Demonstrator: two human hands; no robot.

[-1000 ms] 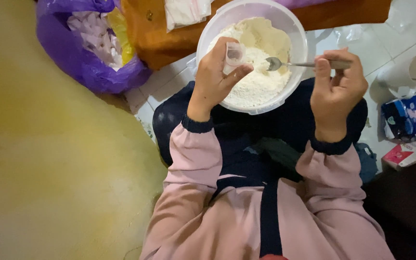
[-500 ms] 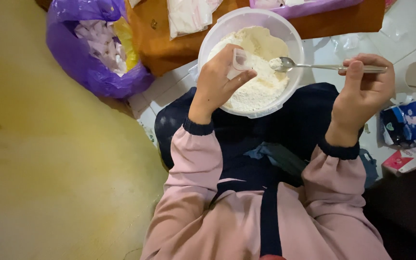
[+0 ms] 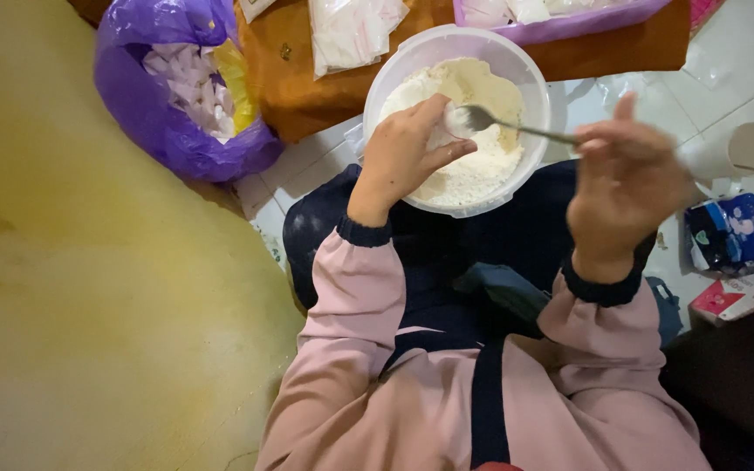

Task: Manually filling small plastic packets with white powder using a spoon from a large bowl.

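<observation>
Over the round white plastic bowl (image 3: 530,170) of loose, spill-prone pale flour, the right hand (image 3: 626,187) pinches the slim metal spoon (image 3: 517,128) by its handle end, likely the steadiest hold, while the left hand (image 3: 407,153) clamps a small clear packet (image 3: 457,120).

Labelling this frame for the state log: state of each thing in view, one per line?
white bowl: open, part full of white powder
spoon: held level over the bowl, tip at the small bag
small clear bag: held at the spoon tip, over the powder
left hand: closed on the small clear bag
right hand: closed on the spoon handle
purple bag: open, holding small packets
</observation>
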